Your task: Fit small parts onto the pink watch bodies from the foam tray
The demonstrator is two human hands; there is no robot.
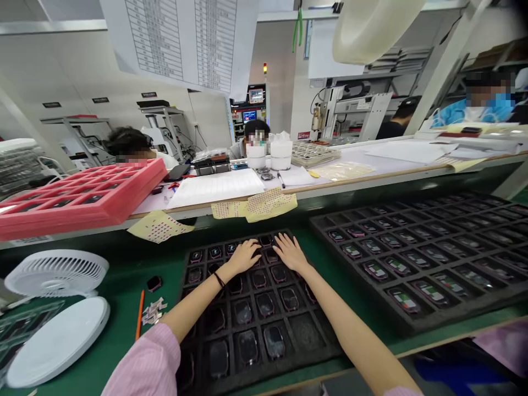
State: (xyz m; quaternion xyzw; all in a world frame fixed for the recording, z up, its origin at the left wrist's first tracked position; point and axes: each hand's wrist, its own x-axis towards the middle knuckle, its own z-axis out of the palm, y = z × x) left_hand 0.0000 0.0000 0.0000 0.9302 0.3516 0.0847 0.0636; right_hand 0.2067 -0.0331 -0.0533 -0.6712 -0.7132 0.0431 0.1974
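Observation:
A black foam tray (305, 333) of square compartments lies in front of me, most of them holding a dark smartwatch body. My left hand (244, 256) reaches over its far rows, fingers stretched out and slightly apart, touching or just above the compartments. To its right, my right hand (290, 253) rests at the far edge with spread fingers. Between the fingertips of both hands lies a smartwatch body (265, 240) in its compartment. Several watch bodies in the far left row, such as one lit watch (215, 252), show white marks on their screens. Neither hand visibly holds anything.
A second foam tray (396, 318) of watches stands right. On the left are a white fan (58, 269), a round white disc (60, 342), an orange pen (140, 314) and a loose watch body (154, 283). A raised shelf with a pink foam tray (136, 192) runs behind; people sit beyond.

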